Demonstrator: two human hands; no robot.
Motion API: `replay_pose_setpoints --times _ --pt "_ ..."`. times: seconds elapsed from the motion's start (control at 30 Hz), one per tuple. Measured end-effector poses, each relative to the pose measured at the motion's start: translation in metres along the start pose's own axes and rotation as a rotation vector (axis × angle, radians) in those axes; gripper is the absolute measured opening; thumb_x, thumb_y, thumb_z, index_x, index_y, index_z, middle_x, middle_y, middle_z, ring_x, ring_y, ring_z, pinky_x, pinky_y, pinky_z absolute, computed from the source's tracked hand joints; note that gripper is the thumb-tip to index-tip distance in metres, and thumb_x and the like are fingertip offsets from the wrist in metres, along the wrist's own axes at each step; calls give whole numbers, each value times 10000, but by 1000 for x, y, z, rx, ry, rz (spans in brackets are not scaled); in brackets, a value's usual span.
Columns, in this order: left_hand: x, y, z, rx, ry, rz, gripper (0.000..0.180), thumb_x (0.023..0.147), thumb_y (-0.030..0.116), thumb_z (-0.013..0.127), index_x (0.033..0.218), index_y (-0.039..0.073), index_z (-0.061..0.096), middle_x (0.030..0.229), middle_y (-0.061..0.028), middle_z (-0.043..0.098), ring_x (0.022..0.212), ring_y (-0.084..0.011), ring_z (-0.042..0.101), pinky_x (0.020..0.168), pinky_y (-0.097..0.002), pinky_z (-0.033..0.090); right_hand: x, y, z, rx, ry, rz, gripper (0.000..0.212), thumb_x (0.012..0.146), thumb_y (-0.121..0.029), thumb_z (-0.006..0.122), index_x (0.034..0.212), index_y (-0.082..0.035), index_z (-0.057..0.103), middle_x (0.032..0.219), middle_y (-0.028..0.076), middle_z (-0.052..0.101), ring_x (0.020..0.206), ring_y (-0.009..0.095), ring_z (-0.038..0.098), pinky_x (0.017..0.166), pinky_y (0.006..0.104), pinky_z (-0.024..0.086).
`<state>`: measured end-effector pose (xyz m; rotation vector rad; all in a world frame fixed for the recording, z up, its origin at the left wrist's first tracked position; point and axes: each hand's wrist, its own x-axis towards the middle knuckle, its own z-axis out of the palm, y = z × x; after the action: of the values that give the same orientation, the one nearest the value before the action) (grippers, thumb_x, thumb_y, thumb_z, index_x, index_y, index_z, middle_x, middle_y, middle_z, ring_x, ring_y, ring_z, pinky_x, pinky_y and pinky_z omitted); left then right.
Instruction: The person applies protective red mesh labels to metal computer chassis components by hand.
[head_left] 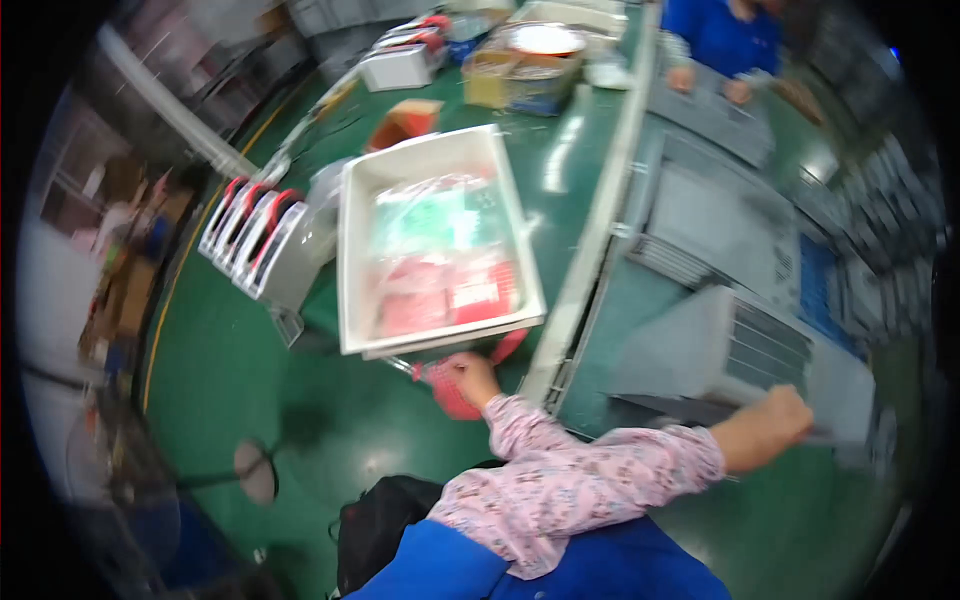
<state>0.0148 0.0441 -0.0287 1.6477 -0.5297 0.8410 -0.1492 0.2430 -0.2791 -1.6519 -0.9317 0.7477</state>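
My arms are crossed, both in pink floral sleeves. Reaching left beneath the other forearm, my right hand [474,376] closes on a red bumpy plastic packet [455,392] just below the near end of a white tub [352,250]. In the tub lie clear plastic over green [430,215] and several pinkish-red packets [415,305]. My left hand [768,430] stretches far right, fingers curled into a fist beside a grey housing with a slatted vent [770,345]. Blur hides what, if anything, that fist holds.
White units with red parts [255,240] stand left of the tub. Open cardboard boxes [530,80] sit farther back on the green bench. A grey-edged line with flat grey panels [710,215] runs along the right, where a co-worker in blue [725,40] stands. A round-footed stand [256,470] is lower left.
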Motion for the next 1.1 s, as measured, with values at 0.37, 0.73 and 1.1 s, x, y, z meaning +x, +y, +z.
replay_pose_setpoints --times 0.37,0.73,1.1 --pt "4 17 -40 184 -161 -54 166 789 24 561 954 14 543 955 -154 577 1008 -317 534 902 -408 413 -215 4 -204 12 603 387 215 731 -174 646 904 -47 622 826 82 639 739 153 613 703 276 478" --pt "-60 58 -69 373 589 -260 101 859 3 440 792 -18 512 1271 -200 400 1180 -304 391 976 -378 293 -299 27 -549 814 1268 -160 158 851 -158 536 919 -18 558 835 45 584 737 119 536 649 227 430" --pt "-83 53 -71 187 744 -479 112 872 57 476 873 -30 547 1254 -145 420 940 -111 479 787 -234 387 -211 -40 -575 263 600 -413 253 891 -241 449 862 -21 570 789 43 589 657 155 545 595 262 446"
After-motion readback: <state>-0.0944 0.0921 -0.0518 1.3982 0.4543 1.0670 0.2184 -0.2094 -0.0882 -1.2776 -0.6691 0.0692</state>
